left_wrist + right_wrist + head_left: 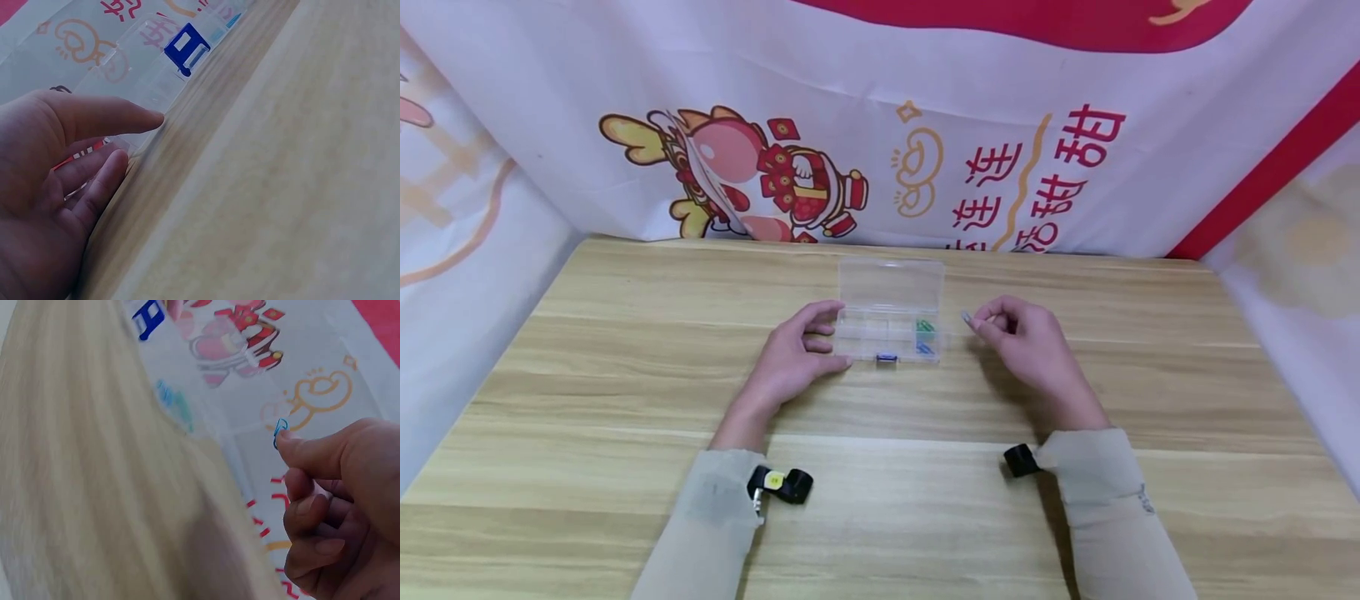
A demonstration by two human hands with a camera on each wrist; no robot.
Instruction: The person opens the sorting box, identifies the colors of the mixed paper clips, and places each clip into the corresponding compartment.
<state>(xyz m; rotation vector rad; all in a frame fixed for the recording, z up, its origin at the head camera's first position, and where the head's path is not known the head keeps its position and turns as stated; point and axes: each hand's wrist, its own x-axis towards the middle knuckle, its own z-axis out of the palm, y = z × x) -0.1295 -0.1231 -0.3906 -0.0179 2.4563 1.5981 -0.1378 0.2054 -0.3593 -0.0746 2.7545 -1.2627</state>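
A clear plastic compartment box (865, 357) sits on the table with its lid (891, 283) raised at the back. My left hand (790, 354) holds the box's left end, thumb at the front corner and index finger at the back one. Between thumb and index finger, my right hand (1026, 342) pinches a small blue paper clip (280, 430), in the air just right of the box. Green clips (924, 327) lie in the back right compartment, and blue clips (924, 347) lie in the front right one. A dark blue latch (187, 49) marks the box's front side.
The wooden table (880, 508) stretches around the box on all sides. A printed white cloth (880, 75) hangs along its back edge. Each sleeve carries a black wrist strap, such as the left strap (793, 485).
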